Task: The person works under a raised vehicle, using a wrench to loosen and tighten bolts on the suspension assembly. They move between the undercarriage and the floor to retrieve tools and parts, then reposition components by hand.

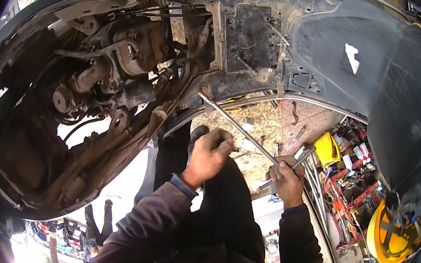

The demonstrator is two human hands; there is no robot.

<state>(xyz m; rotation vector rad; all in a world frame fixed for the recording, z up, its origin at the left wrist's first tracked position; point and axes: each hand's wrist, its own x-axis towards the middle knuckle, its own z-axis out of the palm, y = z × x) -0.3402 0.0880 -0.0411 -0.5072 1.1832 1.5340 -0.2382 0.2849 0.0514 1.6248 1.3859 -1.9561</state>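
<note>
My right hand [289, 180] is wrapped around the crossbar of a steel T-handle socket wrench [240, 128]. The wrench's long shaft slants up and left, its far end touching or close to a rusty bracket [206, 91] at the edge of the dark vehicle panel [242, 85]. Just left of the shaft, my left hand [209, 155] is closed with its fingers curled. Whether anything is inside those fingers is hidden. The left hand is apart from the wrench.
At left, a wheel-arch opening shows dirty mechanical parts [133, 51]. A large dark plastic cover [356, 60] spans the upper right. Lower right are a yellow hard hat [384, 239], a red tool tray [334, 215] and a yellow container [327, 149]. Several small items lie on the ground [262, 117].
</note>
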